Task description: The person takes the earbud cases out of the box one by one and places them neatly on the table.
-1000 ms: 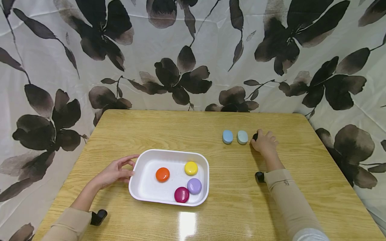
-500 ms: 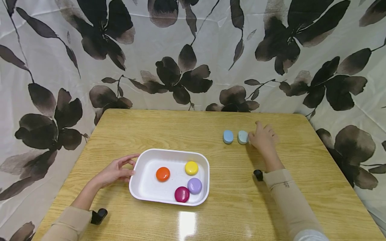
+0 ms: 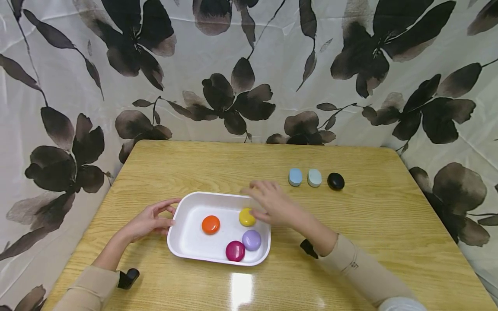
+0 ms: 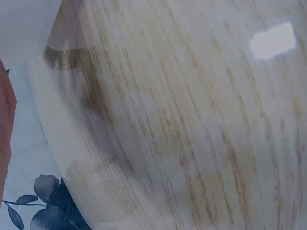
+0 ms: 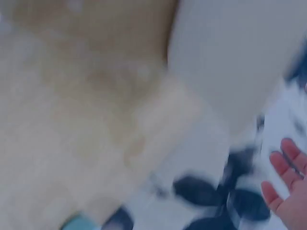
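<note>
My left hand [image 3: 149,222] rests against the left rim of a white tray [image 3: 186,252], its index finger and thumb apart and touching the edge. Inside the tray are an orange disc [image 3: 211,225], a yellow disc [image 3: 247,217], a lilac disc [image 3: 251,240] and a crimson disc [image 3: 235,251]. Over the tray's back right corner hovers my right hand [image 3: 276,205], slightly blurred, partly covering the rim beside the yellow disc. Its fingers [image 5: 287,167] are spread, with nothing seen between them in the right wrist view.
A blue disc [image 3: 295,177], a pale mint disc [image 3: 314,177] and a black disc [image 3: 336,181] form a row at the back right of the wooden table [image 3: 373,207]. Behind the table hangs a floral cloth [image 3: 295,56].
My right hand has left the row of discs and swung left to the tray, uncovering the black disc. My left hand and the discs in the tray have stayed put.
</note>
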Motion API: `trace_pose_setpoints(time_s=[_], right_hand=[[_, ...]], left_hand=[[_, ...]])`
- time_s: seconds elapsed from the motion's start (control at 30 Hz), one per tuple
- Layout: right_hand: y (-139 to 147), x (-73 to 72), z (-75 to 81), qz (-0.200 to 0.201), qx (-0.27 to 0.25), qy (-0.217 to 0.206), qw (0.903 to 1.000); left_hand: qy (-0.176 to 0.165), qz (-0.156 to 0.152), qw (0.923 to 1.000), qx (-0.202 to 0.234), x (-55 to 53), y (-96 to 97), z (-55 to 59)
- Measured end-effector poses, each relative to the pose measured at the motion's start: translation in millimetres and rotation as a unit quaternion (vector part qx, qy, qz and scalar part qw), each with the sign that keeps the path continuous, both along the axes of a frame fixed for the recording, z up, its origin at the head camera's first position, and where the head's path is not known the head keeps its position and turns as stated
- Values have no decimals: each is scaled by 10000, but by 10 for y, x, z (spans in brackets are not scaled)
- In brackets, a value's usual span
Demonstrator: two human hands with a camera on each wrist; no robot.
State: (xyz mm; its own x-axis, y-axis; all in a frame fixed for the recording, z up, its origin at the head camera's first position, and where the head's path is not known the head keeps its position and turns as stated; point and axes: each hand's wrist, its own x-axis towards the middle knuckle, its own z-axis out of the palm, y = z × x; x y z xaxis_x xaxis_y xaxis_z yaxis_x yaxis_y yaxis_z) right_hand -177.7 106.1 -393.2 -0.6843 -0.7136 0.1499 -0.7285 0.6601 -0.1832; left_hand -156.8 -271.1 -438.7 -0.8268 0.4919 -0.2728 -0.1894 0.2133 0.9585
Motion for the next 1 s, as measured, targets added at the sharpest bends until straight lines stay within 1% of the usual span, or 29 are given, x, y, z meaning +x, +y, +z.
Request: trace_pose_setpoints(time_s=[0.03, 0.1, 0.17, 0.23, 0.3, 0.37, 0.47, 0.6, 0.7, 0.77, 0.8, 0.9, 0.97, 1.0], right_hand=[[-64, 51, -36, 431, 220, -36, 9988], [-167, 139, -114, 1132, 682, -53, 9912], [-246, 204, -189, 1639, 1100, -35, 9803], [-302, 252, -260, 2003, 1484, 9, 9684], [-347, 285, -316, 2234, 1720, -36, 9594], [-385, 308, -357, 2364, 1873, -32, 9534], [-430, 335, -403, 2465, 1938, 73, 9495], [-469, 367, -436, 2580, 1891, 299, 9470], [-479, 372, -426, 2576, 1819, 259, 9486], [-468, 353, -404, 2476, 1682, 194, 9540], [-456, 333, -381, 2383, 1554, 145, 9586], [-377, 228, -283, 1888, 967, 68, 9772], [-282, 128, -198, 1437, 432, 106, 9886], [-218, 75, -152, 1173, 189, 123, 9928]], left_hand=[[2, -1, 10000, -7, -1, 0, 1], [2, -6, 10000, -3, -1, 0, 5], [-11, -6, 10000, 21, 0, 0, 9], [-30, -16, 10000, 60, 1, 0, 10], [-50, -24, 9999, 96, 1, 0, 10], [-58, -26, 9999, 102, 0, -2, 8], [-51, -7, 10000, 69, -3, -5, 6], [-28, 4, 10000, 51, -1, -1, 6], [-8, 2, 10000, 42, 3, 4, 7], [5, -3, 10000, 25, 4, 7, 7], [12, -5, 10000, 17, 5, 7, 7], [17, -7, 10000, 25, 6, 8, 8], [24, -9, 10000, 40, 7, 7, 10], [26, -13, 10000, 50, 8, 7, 11]])
